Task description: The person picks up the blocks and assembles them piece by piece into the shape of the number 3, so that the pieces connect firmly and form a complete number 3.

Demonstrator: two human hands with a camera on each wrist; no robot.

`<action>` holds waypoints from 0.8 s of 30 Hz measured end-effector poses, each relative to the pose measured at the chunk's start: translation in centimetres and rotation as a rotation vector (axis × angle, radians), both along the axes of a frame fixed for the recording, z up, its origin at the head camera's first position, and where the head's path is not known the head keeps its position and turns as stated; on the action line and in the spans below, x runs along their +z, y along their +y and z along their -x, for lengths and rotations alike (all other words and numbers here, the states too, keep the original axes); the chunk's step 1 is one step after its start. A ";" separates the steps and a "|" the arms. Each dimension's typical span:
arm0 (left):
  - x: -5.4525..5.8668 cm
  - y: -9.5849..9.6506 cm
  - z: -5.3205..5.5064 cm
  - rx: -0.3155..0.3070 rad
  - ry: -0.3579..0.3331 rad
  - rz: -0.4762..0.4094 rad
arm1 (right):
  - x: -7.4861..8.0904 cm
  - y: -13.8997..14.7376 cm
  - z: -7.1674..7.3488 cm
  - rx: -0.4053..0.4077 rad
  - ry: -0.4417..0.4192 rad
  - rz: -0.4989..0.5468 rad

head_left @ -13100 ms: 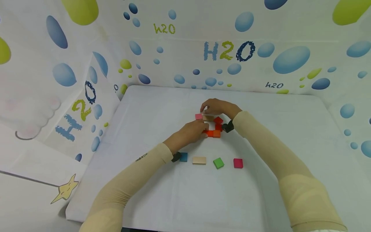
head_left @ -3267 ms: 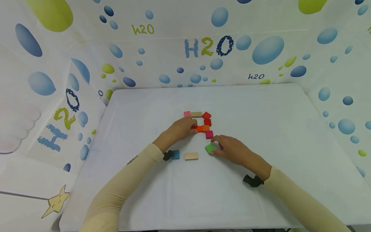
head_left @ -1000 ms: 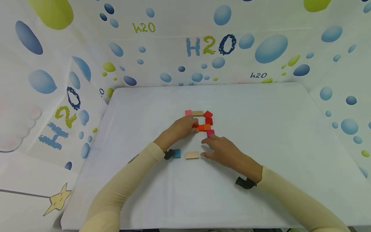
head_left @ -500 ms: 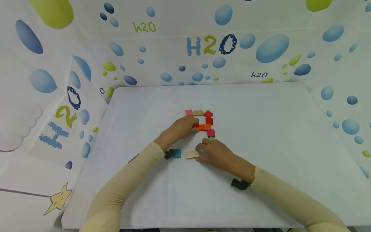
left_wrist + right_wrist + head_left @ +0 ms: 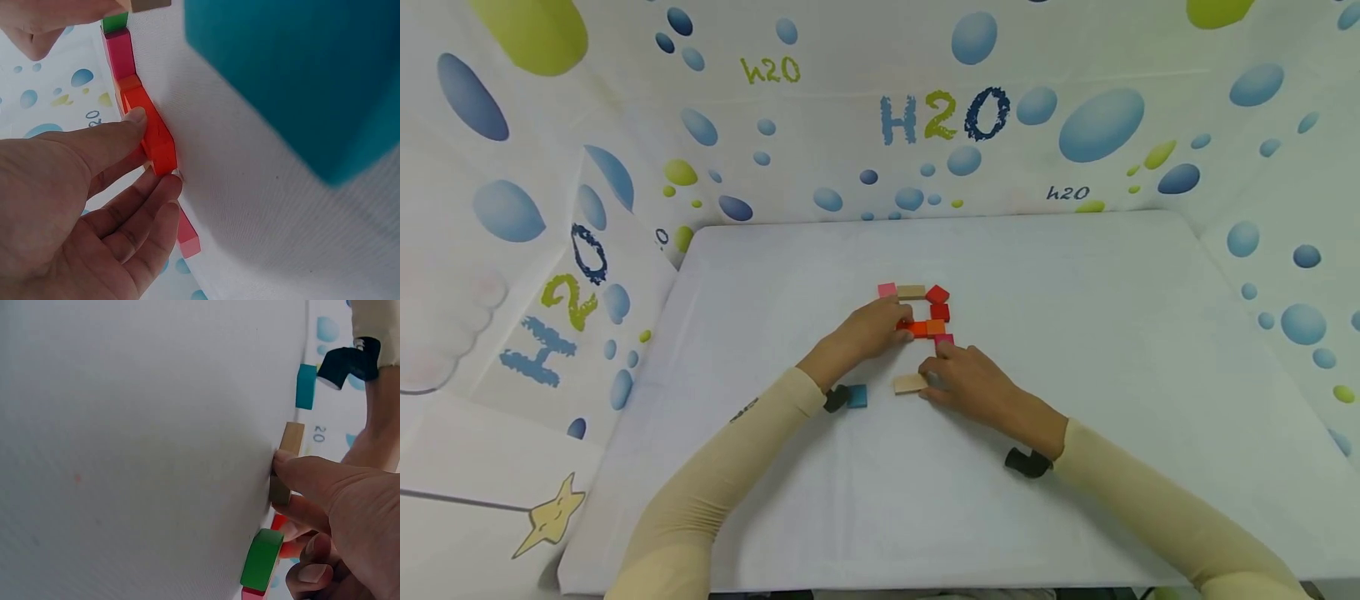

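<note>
My left hand [image 5: 871, 327] pinches an orange-red block [image 5: 156, 140] between thumb and fingertips. In the head view, my right hand [image 5: 973, 385] grips the end of a plain wooden block [image 5: 908, 384] between thumb and finger. The right wrist view shows a green block [image 5: 262, 559] near that hand; in the head view the hand hides it. A magenta block [image 5: 944, 339] touches the line above it, partly covered by my fingers. An orange block [image 5: 936, 327], a red square block [image 5: 940, 312] and a red pentagonal block [image 5: 937, 294] run upward from there.
Along the top of the shape lie a pink block [image 5: 887, 290] and another wooden block [image 5: 912, 292]. A blue block [image 5: 857, 396] lies by my left wrist, beside its dark camera [image 5: 836, 398]. Patterned cloth hangs behind the white table [image 5: 775, 517].
The magenta block, then the green one, went from the lower row to the shape's lower right. My right hand then took the wooden block and has moved it up and right. Left hand stays.
</note>
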State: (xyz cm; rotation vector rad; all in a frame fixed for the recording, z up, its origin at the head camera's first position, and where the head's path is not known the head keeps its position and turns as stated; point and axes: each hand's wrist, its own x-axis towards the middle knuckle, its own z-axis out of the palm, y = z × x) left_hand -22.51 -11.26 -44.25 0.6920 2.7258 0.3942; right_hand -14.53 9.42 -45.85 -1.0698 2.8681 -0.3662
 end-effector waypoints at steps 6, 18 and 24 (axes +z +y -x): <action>-0.1 -0.1 0.0 0.001 0.000 -0.005 | 0.0 0.3 0.5 -0.005 0.005 0.032; 0.1 0.0 0.0 -0.003 -0.004 -0.016 | -0.3 0.8 1.1 -0.042 -0.016 0.058; 0.0 -0.1 0.0 -0.008 -0.004 -0.008 | -0.4 0.9 1.2 -0.047 -0.008 0.060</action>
